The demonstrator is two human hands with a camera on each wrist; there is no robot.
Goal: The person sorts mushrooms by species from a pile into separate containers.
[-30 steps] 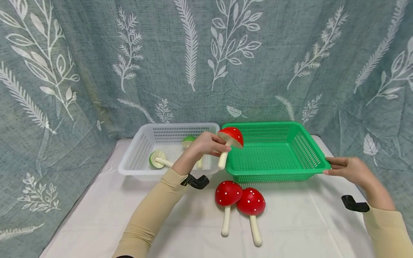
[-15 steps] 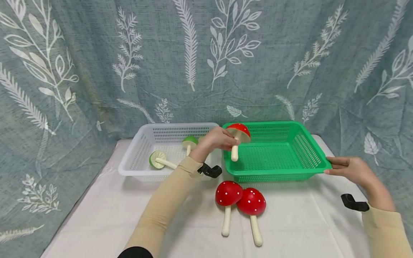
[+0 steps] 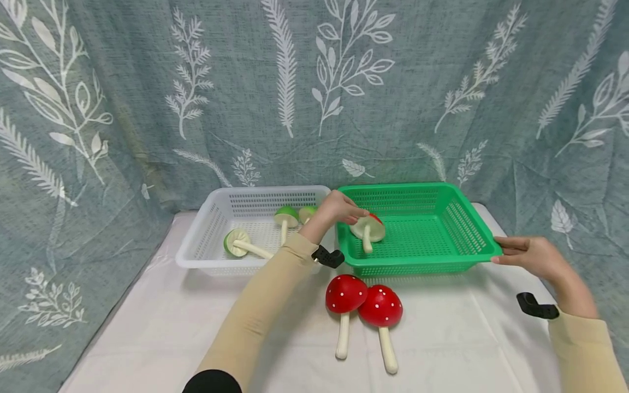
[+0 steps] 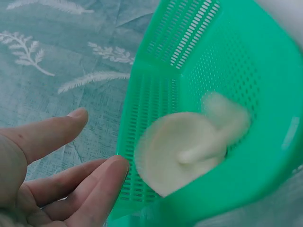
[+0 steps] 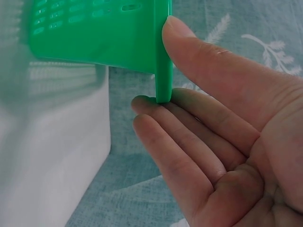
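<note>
A toy mushroom with a red cap (image 3: 368, 232) is in the left end of the green basket (image 3: 415, 262), stem toward me. It is blurred in the left wrist view, its pale underside (image 4: 165, 156) showing. My left hand (image 3: 339, 210) is over the basket's left rim, thumb and fingers spread apart, holding nothing. At the basket's right front corner, my right hand (image 3: 528, 256) holds the rim between thumb and fingers. Up close, the right thumb (image 5: 203, 56) lies against the rim's outer side, with fingertips under its edge.
Two red spotted mushrooms (image 3: 346, 295) (image 3: 381, 307) lie on the white cloth in front of the baskets. The white basket (image 3: 206, 262) on the left holds green-capped mushrooms (image 3: 237, 243) (image 3: 286, 215). A patterned curtain (image 3: 295, 109) hangs behind.
My left hand has moved right with the red mushroom, from the white basket's side to over the green one, and let it go there. My right hand has stayed at the green corner.
</note>
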